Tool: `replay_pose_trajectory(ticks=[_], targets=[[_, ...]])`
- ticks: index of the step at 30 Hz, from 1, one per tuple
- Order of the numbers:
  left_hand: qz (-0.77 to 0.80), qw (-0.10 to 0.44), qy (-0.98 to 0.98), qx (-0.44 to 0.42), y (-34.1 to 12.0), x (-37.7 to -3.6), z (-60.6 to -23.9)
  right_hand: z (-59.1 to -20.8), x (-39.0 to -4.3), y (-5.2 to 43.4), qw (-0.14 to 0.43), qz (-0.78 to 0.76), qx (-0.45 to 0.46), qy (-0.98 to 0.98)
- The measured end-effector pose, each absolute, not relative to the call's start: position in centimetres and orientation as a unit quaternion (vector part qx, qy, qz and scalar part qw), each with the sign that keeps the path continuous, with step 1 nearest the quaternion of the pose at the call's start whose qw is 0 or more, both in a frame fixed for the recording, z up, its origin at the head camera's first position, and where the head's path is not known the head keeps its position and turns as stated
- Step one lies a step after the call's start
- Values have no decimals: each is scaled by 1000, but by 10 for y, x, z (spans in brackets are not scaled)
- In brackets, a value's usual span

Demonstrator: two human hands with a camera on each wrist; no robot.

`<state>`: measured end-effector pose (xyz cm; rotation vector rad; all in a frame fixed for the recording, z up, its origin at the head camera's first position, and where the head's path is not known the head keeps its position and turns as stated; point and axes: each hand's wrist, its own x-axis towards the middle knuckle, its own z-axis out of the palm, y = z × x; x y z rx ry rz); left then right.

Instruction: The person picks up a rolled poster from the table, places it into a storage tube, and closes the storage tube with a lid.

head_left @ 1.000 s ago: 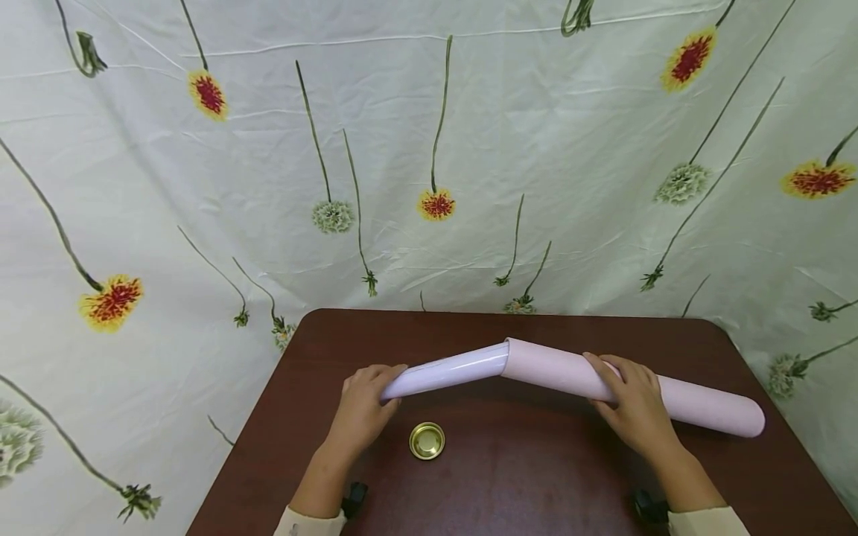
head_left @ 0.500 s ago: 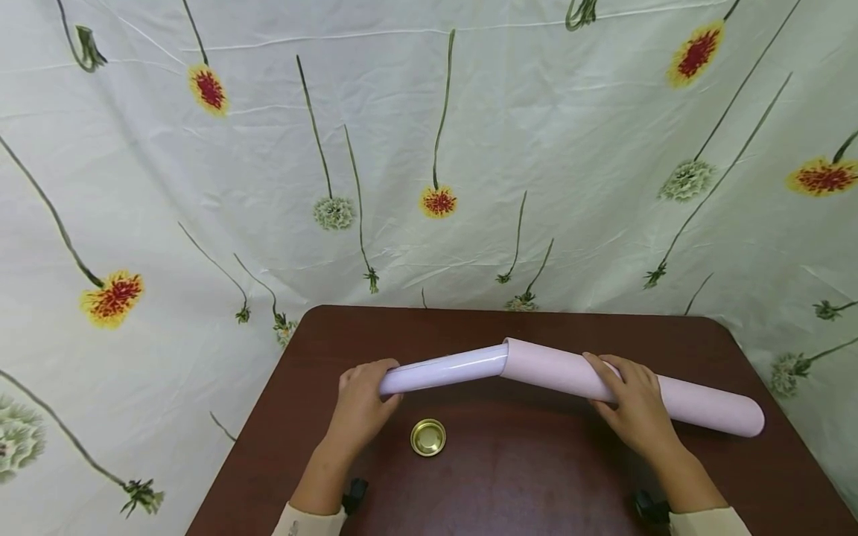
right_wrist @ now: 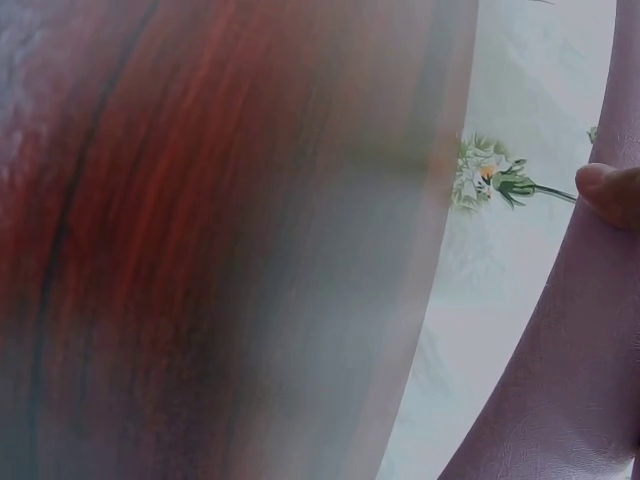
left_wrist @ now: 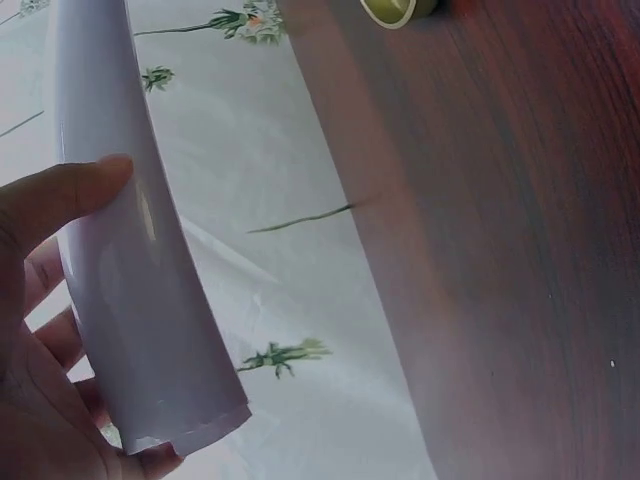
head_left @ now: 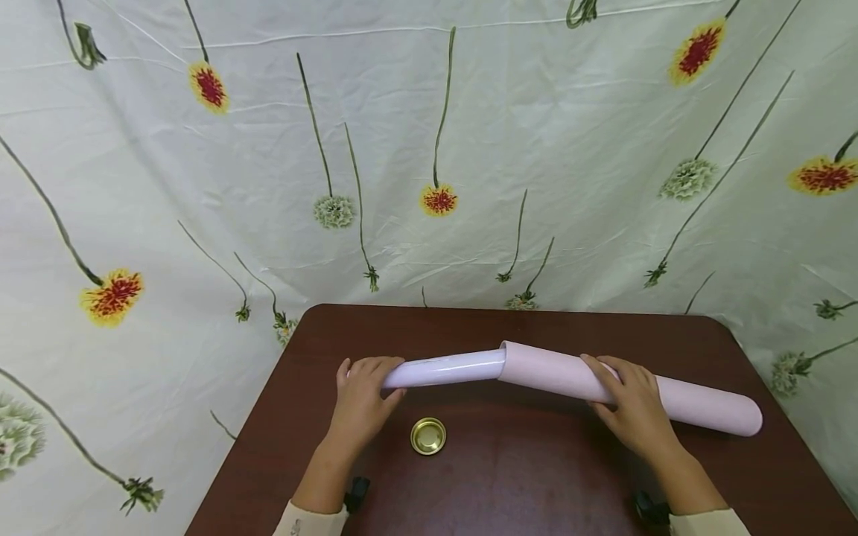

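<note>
In the head view my left hand [head_left: 365, 394] grips the left end of a glossy pale lavender rolled sheet [head_left: 449, 368]. Its right end sits inside the open mouth of a pink tube [head_left: 550, 368]. My right hand [head_left: 633, 402] holds that tube around its middle, with the rounded far end off to the right. Roll and tube meet at a slight bend. The left wrist view shows my thumb [left_wrist: 95, 185] laid along the roll [left_wrist: 150, 290], fingers behind it. In the right wrist view a fingertip [right_wrist: 610, 190] presses on the tube [right_wrist: 575, 340].
A small round gold-coloured metal cap or dish [head_left: 427, 436] lies on the dark reddish-brown table [head_left: 509, 476], below the roll. Behind the table hangs a white cloth [head_left: 570, 149] printed with flowers. Dark wrist straps show at both forearms.
My left hand has lifted slightly and the roll has levelled out, its bend with the tube growing smaller. My right hand and the tube have hardly moved.
</note>
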<state>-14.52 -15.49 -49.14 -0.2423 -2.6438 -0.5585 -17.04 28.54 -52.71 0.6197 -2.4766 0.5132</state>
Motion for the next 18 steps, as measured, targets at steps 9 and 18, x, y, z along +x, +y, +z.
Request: replay_pose_trajectory(ticks=[9,18], targets=[[-221,223,-947,-70,-154,-146,-494,-528,-169,285,269,184,234,-916],[-264,187,-946,-28,-154,-147,-491,-529,-168,285,267,184,235,-916]])
